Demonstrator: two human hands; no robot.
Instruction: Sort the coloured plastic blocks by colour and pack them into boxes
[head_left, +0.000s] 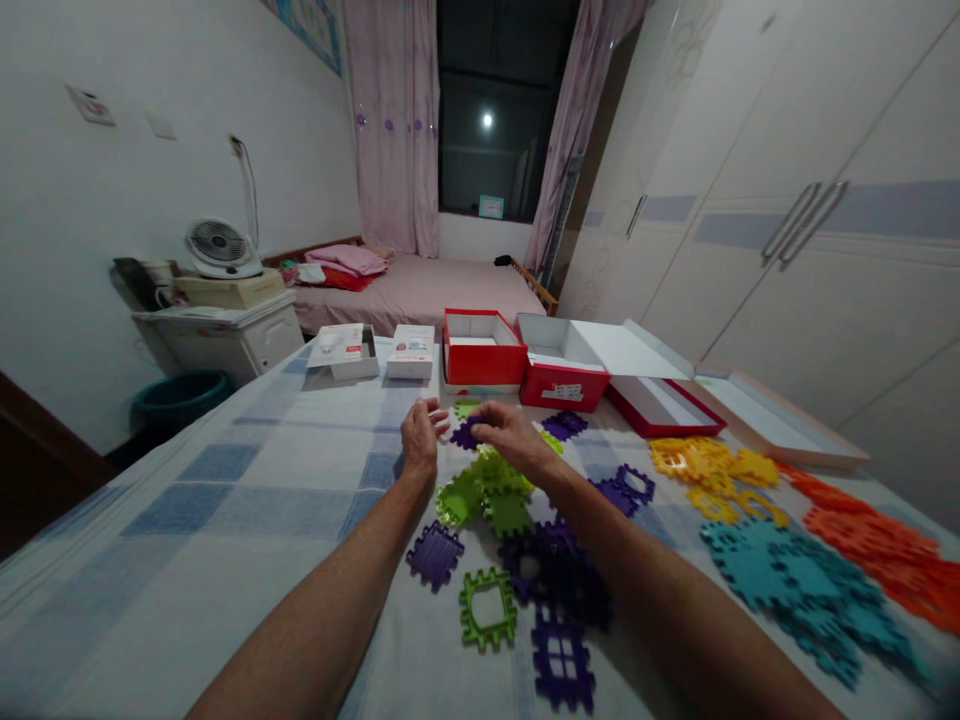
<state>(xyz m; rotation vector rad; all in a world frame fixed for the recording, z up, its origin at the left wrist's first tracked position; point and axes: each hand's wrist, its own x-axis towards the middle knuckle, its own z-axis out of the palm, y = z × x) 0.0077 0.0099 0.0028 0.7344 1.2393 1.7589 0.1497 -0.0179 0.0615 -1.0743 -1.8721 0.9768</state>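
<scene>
My right hand (pixel 504 430) pinches a purple interlocking building tile (pixel 463 434) by its edge, over the far part of the pile. Just left of that tile is my left hand (pixel 422 432), fingers slightly curled and apart, with nothing seen in them. Green tiles (pixel 480 490) lie heaped below my hands, and one more green tile (pixel 466 409) shows behind the purple one. Nearer to me are dark purple tiles (pixel 559 570), partly under my right forearm, a single purple tile (pixel 435 554), a green frame tile (pixel 488 608) and a purple window tile (pixel 562 660).
Yellow tiles (pixel 709 470), teal tiles (pixel 802 580) and orange tiles (pixel 885 540) lie in piles on the right. Along the back stand a red box (pixel 484 362), an open lidded box (pixel 562 388), a shallow red tray (pixel 675 425) and small white boxes (pixel 410 355). A checked cloth (pixel 300 490) covers the surface.
</scene>
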